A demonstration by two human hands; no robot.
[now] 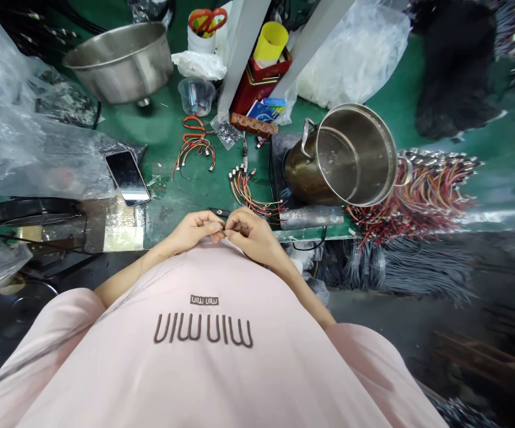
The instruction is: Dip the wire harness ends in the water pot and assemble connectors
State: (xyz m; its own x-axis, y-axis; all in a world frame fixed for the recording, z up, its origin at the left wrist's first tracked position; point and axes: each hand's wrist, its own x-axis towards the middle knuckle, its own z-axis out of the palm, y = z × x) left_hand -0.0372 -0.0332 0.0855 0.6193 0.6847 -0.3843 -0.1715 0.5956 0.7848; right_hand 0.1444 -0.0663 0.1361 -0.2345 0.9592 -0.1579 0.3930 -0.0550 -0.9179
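Both hands meet at the bench's front edge, fingertips pinched around a small dark piece [223,230] too tiny to name. My left hand [197,229] is closed on its left side; my right hand [249,233] is closed on its right. Just beyond my fingers lies a flat black object [220,212], partly hidden. A bunch of red, yellow and black wires with small connectors [243,189] rests past my right hand. Farther off to the left sit more connector wires [198,148] beside orange-handled scissors [193,128].
A tall steel pot [304,169] stands tilted in view at right, beside a big heap of red-yellow wires [422,199]. A phone [128,177] lies at left near plastic bags [38,154]. A steel basin [128,65], a plastic tub [196,97] and a red tin [257,83] stand behind.
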